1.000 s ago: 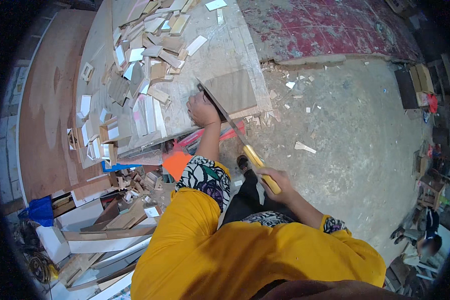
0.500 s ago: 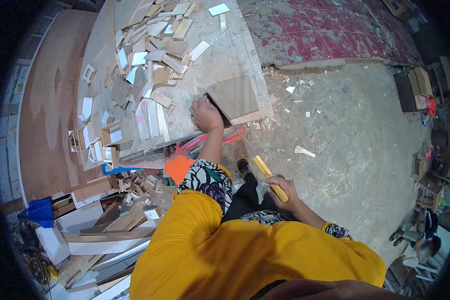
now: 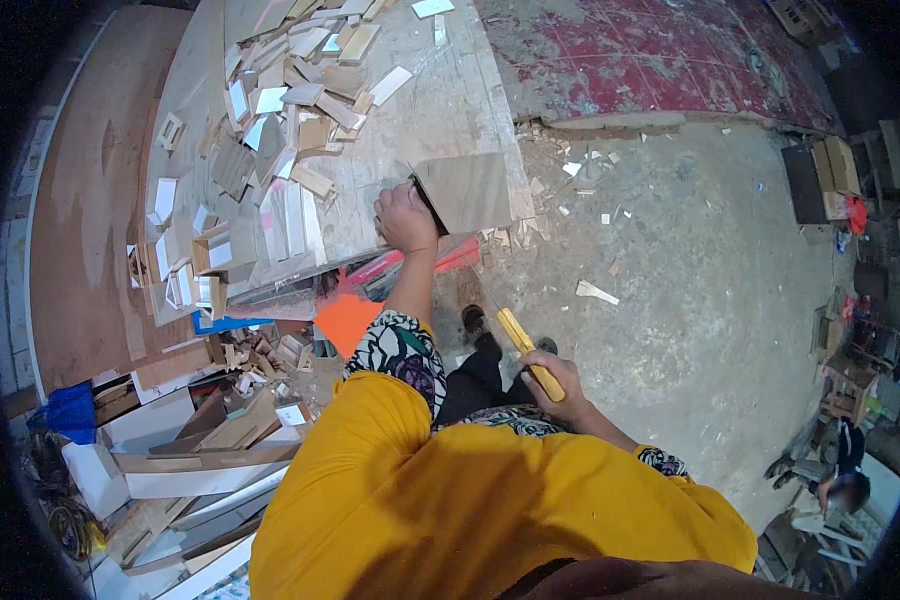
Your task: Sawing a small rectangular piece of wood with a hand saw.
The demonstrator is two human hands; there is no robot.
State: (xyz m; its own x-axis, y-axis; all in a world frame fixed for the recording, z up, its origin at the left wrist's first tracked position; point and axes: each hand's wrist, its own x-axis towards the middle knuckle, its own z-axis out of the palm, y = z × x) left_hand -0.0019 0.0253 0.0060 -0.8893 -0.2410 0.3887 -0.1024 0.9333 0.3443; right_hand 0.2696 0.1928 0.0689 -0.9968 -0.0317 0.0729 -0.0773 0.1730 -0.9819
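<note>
My left hand grips the left edge of a square wooden board near the front edge of the plywood-topped worktable, fingers curled at a dark slit or edge beside it. My right hand is closed round the yellow handle of a handsaw. The saw's thin blade runs up toward the board and is hard to make out, seen nearly edge-on. Wood offcuts, some white-faced, lie heaped to the left of my left hand.
A brown panel stands at the far left. Below it are piled offcuts. An orange sheet is under the table edge. Boxes line the right side. Another person is low at the right. Scraps litter the concrete floor.
The saw has moved back toward my body with my right hand, and its blade now shows much thinner. My left hand stays at the board; the view has shifted slightly.
</note>
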